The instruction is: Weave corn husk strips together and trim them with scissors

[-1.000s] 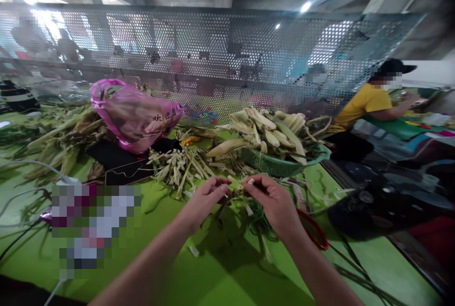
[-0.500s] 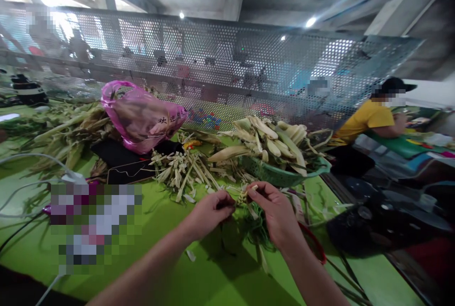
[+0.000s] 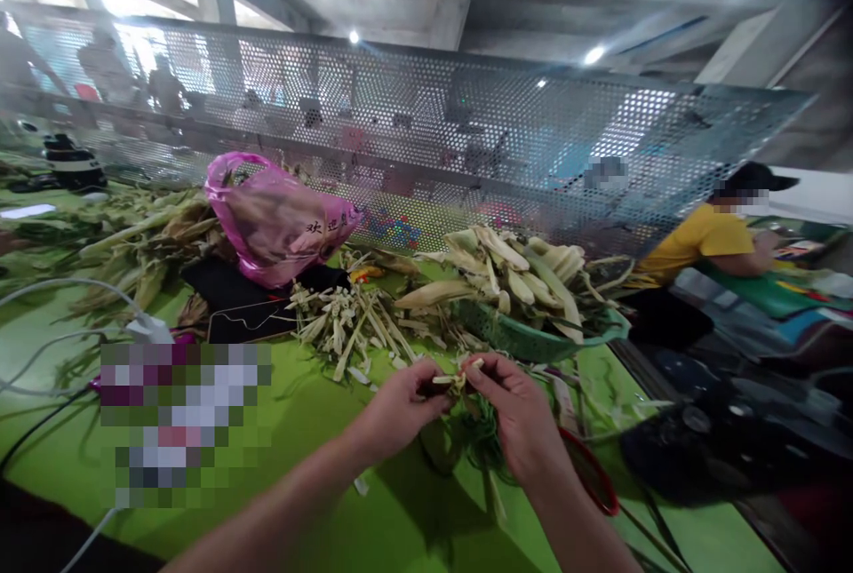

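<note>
My left hand (image 3: 405, 404) and my right hand (image 3: 518, 404) meet over the green table (image 3: 320, 484). Between their fingertips is a small knotted piece of pale corn husk (image 3: 459, 380). Both hands pinch it, the right holding its upper right end and the left its left end. Under the hands lies a tangle of dark green string (image 3: 482, 433). Just beyond them is a heap of cut husk strips (image 3: 346, 324). A green basket (image 3: 493, 330) filled with dried corn husks (image 3: 526, 275) stands behind my right hand.
A pink plastic bag (image 3: 273, 226) sits behind the strips, with more husks (image 3: 147, 244) to its left. White cables (image 3: 143, 324) cross the left side. A red ring (image 3: 596, 484) lies by my right forearm. A person in yellow (image 3: 699, 240) sits at right, beside a perforated metal screen (image 3: 400, 129).
My left fingers have closed in on the husk piece, and the two hands are nearer each other. The whole view has shifted slightly.
</note>
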{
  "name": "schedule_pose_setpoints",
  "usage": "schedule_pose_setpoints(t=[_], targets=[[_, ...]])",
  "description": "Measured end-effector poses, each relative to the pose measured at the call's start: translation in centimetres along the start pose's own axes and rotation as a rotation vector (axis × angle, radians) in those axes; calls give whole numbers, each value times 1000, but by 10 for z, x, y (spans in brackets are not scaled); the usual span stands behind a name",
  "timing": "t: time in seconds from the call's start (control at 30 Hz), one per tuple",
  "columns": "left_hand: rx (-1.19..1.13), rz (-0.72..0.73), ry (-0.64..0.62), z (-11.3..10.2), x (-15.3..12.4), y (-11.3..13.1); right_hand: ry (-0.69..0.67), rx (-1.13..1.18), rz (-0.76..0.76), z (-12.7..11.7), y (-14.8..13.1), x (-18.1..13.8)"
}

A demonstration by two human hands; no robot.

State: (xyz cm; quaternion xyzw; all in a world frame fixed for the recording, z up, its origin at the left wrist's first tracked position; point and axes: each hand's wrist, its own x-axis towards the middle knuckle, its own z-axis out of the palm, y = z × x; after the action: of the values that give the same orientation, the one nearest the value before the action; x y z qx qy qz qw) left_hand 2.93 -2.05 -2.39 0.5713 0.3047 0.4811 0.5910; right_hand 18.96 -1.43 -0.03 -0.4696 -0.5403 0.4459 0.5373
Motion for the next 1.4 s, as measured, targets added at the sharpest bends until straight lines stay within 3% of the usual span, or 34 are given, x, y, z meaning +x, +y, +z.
schedule_pose_setpoints(t=[0.17, 0.27, 0.43, 0.63, 0.83, 0.93, 1.27, 1.4], targets=[[67, -81, -94, -20, 0, 15, -107, -212, -85, -3, -7, 0], [125, -37, -66, -27, 2, 20, -136, -326, -172, -2, -9, -1], [334, 24, -52, -21, 3, 16, -126, -400, -322, 2, -9, -4], [430, 3, -34, -15, 1, 15, -124, -392, -323, 6, 0, -5], [174, -64, 165, -13, 5, 8, -140, -297, -145, 11, 3, -7], [21, -80, 267, -13, 5, 9, -126, -360, -135, 13, 1, -8], [-146, -111, 342, -8, 4, 7, -123, -510, -291, 15, 3, -13], [-74, -106, 302, -11, 4, 7, -169, -417, -175, 13, 1, -12]])
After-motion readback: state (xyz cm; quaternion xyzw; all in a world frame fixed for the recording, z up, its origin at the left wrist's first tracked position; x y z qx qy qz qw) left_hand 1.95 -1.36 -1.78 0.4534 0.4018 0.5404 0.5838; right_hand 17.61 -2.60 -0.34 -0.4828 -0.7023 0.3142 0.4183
